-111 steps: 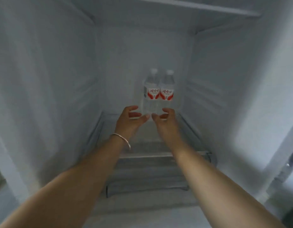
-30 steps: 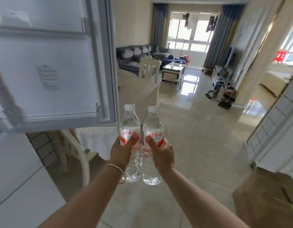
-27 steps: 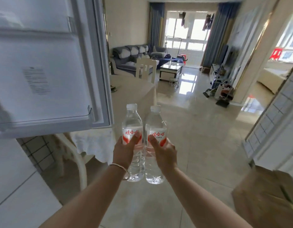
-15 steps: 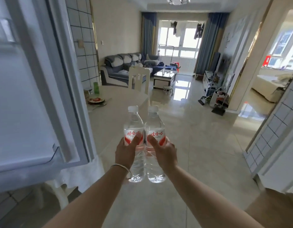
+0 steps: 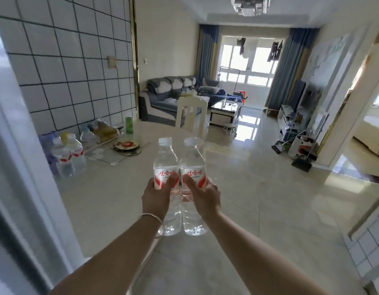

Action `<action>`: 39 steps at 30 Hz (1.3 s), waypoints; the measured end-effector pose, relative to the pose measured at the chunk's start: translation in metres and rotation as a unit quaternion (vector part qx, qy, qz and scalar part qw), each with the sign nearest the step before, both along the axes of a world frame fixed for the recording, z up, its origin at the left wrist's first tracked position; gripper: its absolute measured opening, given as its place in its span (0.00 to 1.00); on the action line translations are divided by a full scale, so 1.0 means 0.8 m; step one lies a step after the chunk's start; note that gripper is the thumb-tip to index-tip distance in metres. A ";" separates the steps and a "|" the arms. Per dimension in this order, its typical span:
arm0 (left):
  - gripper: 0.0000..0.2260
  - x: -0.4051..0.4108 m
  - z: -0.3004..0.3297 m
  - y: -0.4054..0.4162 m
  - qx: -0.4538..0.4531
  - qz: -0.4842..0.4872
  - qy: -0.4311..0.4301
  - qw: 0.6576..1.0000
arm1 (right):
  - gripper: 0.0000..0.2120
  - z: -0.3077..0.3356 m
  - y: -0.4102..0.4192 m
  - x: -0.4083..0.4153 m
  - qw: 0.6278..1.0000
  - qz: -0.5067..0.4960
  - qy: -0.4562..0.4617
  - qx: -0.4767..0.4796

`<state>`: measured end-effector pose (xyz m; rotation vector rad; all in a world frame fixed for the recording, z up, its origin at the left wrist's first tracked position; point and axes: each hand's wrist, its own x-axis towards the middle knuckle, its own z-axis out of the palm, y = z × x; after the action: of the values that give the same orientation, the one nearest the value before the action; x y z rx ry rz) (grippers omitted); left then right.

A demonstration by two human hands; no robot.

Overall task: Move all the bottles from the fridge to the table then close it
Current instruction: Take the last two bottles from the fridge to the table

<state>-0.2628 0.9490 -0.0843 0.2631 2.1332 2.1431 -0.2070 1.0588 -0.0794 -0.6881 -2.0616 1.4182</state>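
Clear bottles point(image 5: 180, 184) in both hands, above table point(image 5: 111, 188) holding bottles, plate point(image 5: 126, 145).

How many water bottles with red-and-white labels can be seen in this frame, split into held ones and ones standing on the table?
Held, left hand and right hand: 2, left bottle and right bottle.
Standing on the table: 2, one beside the other.
Total: 4
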 end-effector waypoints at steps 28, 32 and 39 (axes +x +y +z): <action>0.10 -0.433 -0.112 -0.119 0.006 0.359 -0.090 0.929 | 0.32 -0.122 -0.092 -0.575 0.831 0.522 -0.154 -0.115; 0.27 -0.471 -0.131 -0.180 0.022 0.370 -0.092 0.924 | 0.26 -0.137 -0.150 -0.628 0.786 0.587 -0.144 -0.130; 0.33 -0.512 -0.167 -0.243 -0.006 0.486 -0.122 0.866 | 0.29 -0.163 -0.230 -0.689 0.745 0.630 -0.163 -0.147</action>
<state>-0.6727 0.7548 -0.2183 -1.2852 2.3609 2.3413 -0.7586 0.8746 -0.2095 0.6487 -2.7247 2.4710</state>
